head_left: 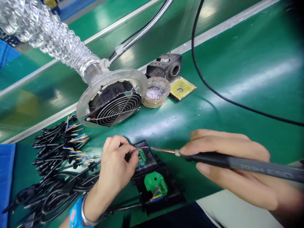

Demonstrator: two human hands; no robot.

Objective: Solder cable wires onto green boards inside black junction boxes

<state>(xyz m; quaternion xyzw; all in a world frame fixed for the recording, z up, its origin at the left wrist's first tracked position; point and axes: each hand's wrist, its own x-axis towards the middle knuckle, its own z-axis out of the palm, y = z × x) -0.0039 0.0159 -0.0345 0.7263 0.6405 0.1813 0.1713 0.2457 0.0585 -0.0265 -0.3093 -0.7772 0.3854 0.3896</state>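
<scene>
My left hand (117, 164) is closed, pinching a thin reddish-brown wire (142, 148) between thumb and fingers. In my right hand (223, 142) is a soldering iron (209, 159), gripped like a pen. Its tip points left and meets the wire's end, or lies very close to it. Below the wire sits a black plastic housing (149, 160) with a green circuit board (142, 156), partly hidden by my left fingers. Nearer to me lies a second black housing (177, 196) holding another green board (152, 183) with brown, yellow and blue wires.
A fume fan (118, 109) on a foil duct (54, 34) hangs over the bench. Behind it stand a solder bowl (155, 91), a yellow sponge (181, 88) and an iron holder (166, 66). Black cables (52, 148) pile up left. A black cord (213, 91) loops at right.
</scene>
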